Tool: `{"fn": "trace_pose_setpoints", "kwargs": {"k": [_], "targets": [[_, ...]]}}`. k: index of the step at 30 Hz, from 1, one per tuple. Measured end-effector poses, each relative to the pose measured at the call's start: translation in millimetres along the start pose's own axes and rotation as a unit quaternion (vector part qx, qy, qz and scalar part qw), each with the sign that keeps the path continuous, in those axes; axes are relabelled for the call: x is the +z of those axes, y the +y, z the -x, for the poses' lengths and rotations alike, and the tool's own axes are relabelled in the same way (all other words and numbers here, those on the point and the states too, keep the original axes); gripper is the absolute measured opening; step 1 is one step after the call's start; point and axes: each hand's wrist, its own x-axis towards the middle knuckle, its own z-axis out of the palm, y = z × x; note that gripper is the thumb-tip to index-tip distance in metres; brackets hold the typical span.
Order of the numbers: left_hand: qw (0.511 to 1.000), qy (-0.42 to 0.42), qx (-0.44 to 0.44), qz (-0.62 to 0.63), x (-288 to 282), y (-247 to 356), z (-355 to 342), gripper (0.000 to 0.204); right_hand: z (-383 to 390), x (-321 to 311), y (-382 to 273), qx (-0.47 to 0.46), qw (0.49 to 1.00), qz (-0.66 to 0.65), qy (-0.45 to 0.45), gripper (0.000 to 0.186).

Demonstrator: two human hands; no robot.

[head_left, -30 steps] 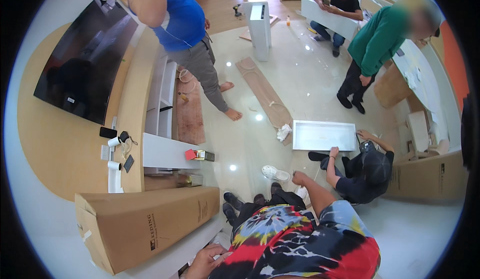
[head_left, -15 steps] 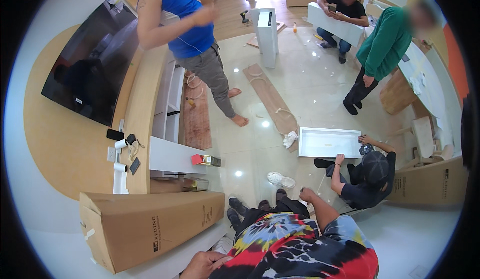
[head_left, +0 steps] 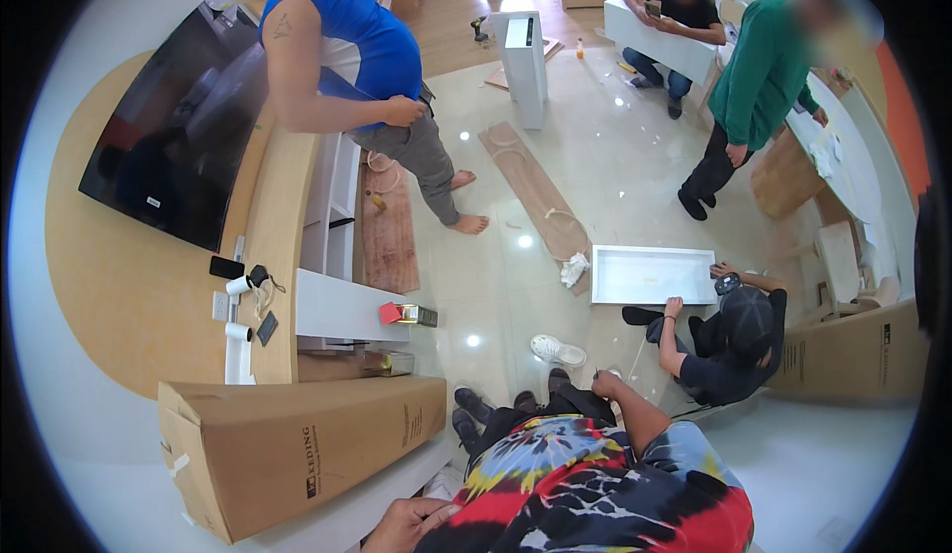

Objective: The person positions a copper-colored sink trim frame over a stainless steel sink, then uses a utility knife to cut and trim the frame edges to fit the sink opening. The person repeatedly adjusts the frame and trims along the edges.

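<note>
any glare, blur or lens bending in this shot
In the head view, bright glare spots on the glossy floor; also in the head view, fisheye bending of the TV and black corners; same view, blur over the head of the person in green; right hand too small there to tell what it holds.

– Seeing anything in the right hand (head_left: 608, 384) at half past four?
– Gripping a small dark object (head_left: 597, 375), too tiny to name, near a white clog (head_left: 557, 350).
– And at half past six?
– Touching the tie-dye shirt (head_left: 585, 484) with the left hand (head_left: 407, 523); cardboard carton (head_left: 288, 454) at seven.
</note>
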Motion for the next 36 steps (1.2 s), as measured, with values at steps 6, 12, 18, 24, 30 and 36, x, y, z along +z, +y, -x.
{"fn": "trace_pose_setpoints", "kwargs": {"k": [6, 12, 18, 24, 30, 36], "targets": [[0.978, 0.048, 0.162, -0.123, -0.7, -12.1, -7.9, 0.024, -23.7, 10.7, 0.3, 0.077, 0.992, -0.095, -0.04, 0.037], [0.989, 0.051, 0.133, -0.049, 9.1, 1.6, -4.8, 0.028, -111.9, -141.0, -84.6, -0.028, 0.984, -0.121, 0.127, 0.07], [0.994, 0.069, 0.047, -0.073, 9.1, -7.4, 15.5, 0.033, -20.4, -404.8, -275.9, -0.217, 0.894, -0.089, 0.381, 0.07], [0.985, 0.092, 0.131, 0.063, 21.0, -42.8, 6.1, 0.023, 11.4, -491.8, -296.2, -0.077, 0.918, -0.039, 0.387, 0.079], [0.99, 0.076, 0.103, 0.067, 24.3, -25.3, 7.2, 0.024, 40.7, -498.2, -273.4, -0.058, 0.926, -0.048, 0.37, 0.08], [0.998, 0.031, 0.05, -0.009, 3.3, -59.5, 3.2, 0.031, 14.7, -553.3, -199.4, -0.005, 0.884, -0.027, 0.467, 0.102]]}}
